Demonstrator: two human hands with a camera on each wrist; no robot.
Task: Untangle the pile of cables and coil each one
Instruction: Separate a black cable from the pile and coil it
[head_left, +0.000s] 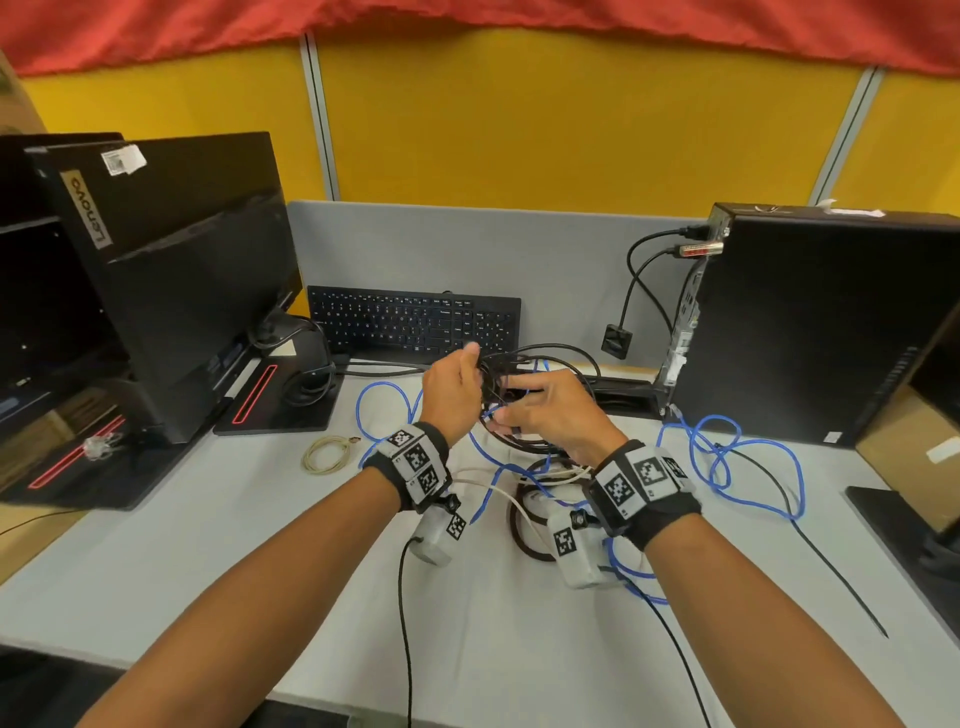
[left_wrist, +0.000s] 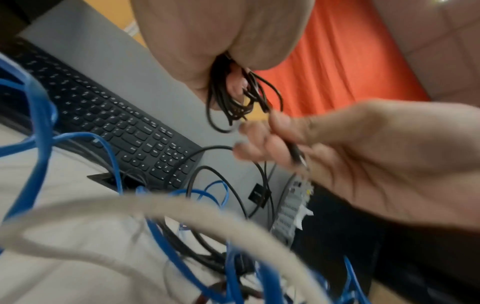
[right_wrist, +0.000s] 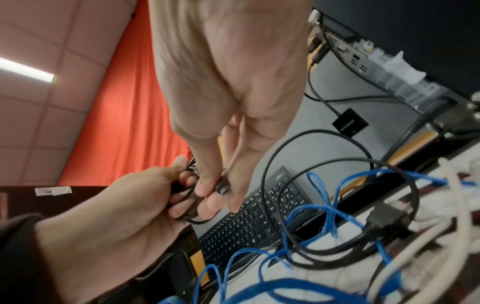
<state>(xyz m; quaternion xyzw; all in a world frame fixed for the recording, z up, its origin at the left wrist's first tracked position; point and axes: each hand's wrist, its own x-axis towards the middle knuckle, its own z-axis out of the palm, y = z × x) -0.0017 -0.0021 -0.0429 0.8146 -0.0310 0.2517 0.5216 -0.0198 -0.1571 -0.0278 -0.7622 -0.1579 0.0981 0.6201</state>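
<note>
The left hand (head_left: 451, 391) grips a bunch of black cable (head_left: 540, 358) loops; just beside it, the right hand (head_left: 553, 415) pinches that cable's plug end above the counter (head_left: 260, 561).

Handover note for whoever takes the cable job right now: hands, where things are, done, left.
Left hand: grips a bundle of black cable loops, raised above the desk.
Right hand: pinches the same black cable near its end.
Blue cable: loose, sprawled across the desk, still tangled with a white cable and a dark one under the wrists.
Done: one small beige coil set aside on the left.
Left: finish the black coil, then free and coil the rest.
</note>
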